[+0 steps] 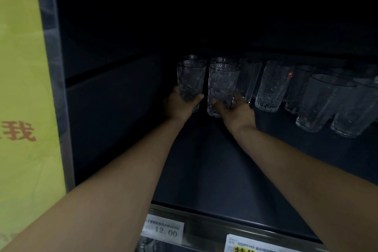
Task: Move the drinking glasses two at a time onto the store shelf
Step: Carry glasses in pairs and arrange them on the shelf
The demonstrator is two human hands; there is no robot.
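Note:
Both my arms reach deep into a dark store shelf (204, 170). My left hand (178, 106) grips the lower part of a textured clear drinking glass (190, 80), thumb across its front. My right hand (235, 108) grips a second textured glass (222, 86) near its base. Both glasses stand upright, side by side, with their bases at shelf level. Directly behind them stand two more glasses (223, 60), only their rims showing.
To the right, several clear glasses (272, 86) of other shapes stand in rows on the same shelf. The shelf's front rail carries a price tag (163, 229) reading 12.00 and a second label (255, 245). A yellow-green sign (22, 88) and metal upright (53, 67) stand at left.

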